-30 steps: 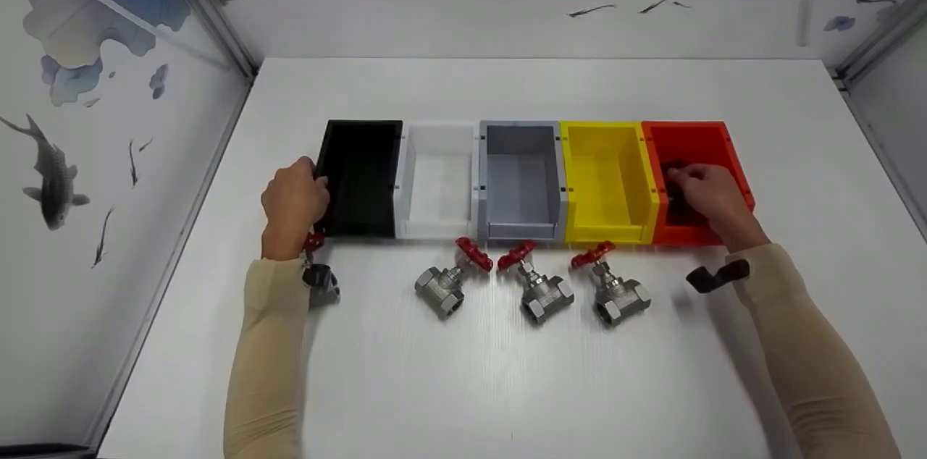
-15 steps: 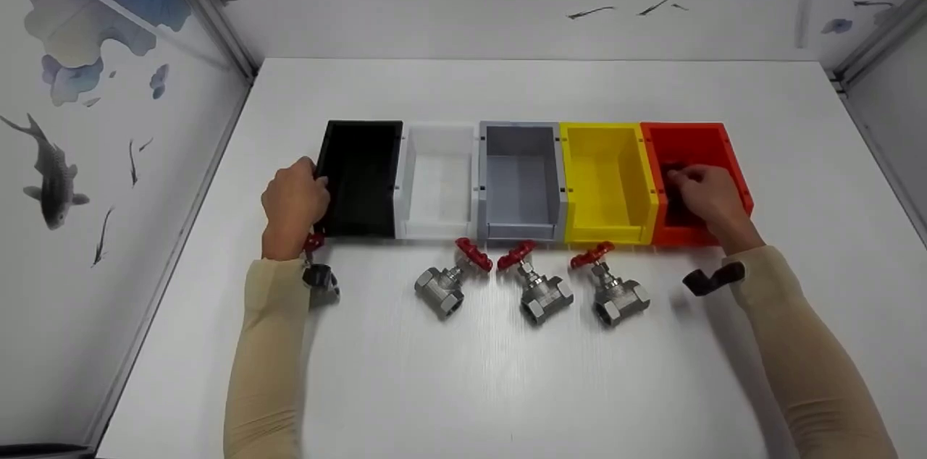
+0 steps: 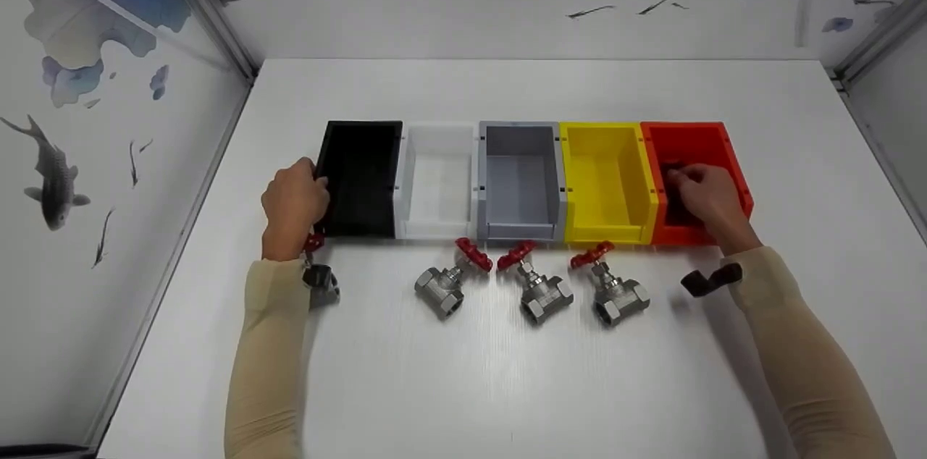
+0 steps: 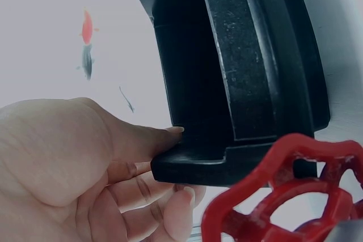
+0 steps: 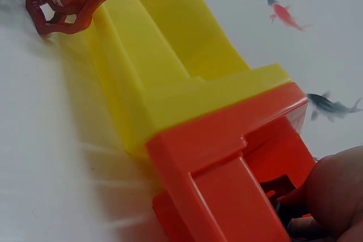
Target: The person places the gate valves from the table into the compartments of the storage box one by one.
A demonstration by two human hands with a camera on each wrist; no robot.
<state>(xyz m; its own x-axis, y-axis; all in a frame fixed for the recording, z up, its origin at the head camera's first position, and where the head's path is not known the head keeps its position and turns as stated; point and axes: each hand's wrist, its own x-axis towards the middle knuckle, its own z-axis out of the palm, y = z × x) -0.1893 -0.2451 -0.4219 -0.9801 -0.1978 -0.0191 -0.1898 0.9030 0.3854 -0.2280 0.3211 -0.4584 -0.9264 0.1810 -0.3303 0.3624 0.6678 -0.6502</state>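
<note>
My left hand (image 3: 295,192) pinches the left side wall of the black bin (image 3: 362,177), thumb inside and fingers outside. In the left wrist view, a red handwheel (image 4: 272,196) lies close to that hand. My right hand (image 3: 711,198) reaches into the red bin (image 3: 684,133); its fingers pinch a small dark object (image 5: 278,187), mostly hidden behind the bin wall and the hand. Three steel valves with red handwheels lie before the bins: the left valve (image 3: 442,289), the middle valve (image 3: 544,296) and the right valve (image 3: 619,298).
Between the black and red bins stand a white bin (image 3: 440,220), a grey bin (image 3: 521,231) and a yellow bin (image 3: 605,233), all in one row. Another valve (image 3: 313,242) is partly hidden by the left wrist. Printed walls enclose the white table (image 3: 463,386).
Both hands keep their places at the black and red bins. The right wrist and forearm have shifted very slightly left. The valves and bins have not moved.
</note>
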